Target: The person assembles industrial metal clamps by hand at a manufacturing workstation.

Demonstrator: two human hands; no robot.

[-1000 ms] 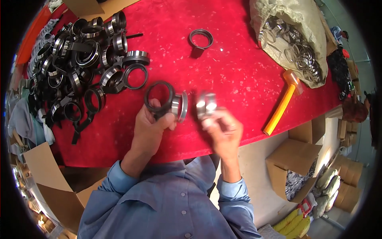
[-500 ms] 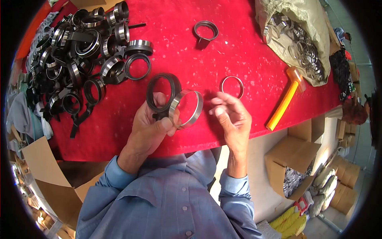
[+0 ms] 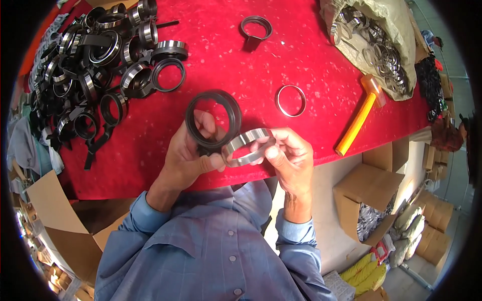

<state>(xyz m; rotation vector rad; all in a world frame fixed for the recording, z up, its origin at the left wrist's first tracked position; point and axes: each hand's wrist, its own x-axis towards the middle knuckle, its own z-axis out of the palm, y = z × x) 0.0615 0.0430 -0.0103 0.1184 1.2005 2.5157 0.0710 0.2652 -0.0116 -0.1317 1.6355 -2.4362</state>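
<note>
My left hand [image 3: 182, 156] grips a black ring [image 3: 236, 116] by its lower side, fingers behind it and thumb in front. In my right hand [image 3: 292, 163] a shiny metal ring [image 3: 249, 135] is pinched between thumb and fingers, tilted toward the black one. The metal ring's left edge meets my left thumb tip; whether it touches the black ring I cannot tell. Beyond my right hand, a second thin metal ring [image 3: 277, 106] lies on the red cloth [image 3: 226, 55]. Farther off is another black ring [image 3: 269, 31] with a short tab.
A heap of black rings with metal bands [image 3: 103, 57] fills the far left. On the right lie a yellow-handled hammer [image 3: 357, 124] and an open sack [image 3: 399, 25] of metal rings. Cardboard boxes stand below the table edge, one left [image 3: 55, 203], one right [image 3: 369, 183].
My right hand has moved left and taken hold of the metal ring that my left hand was pinching. That ring has tipped flatter, and the black ring faces up more.
</note>
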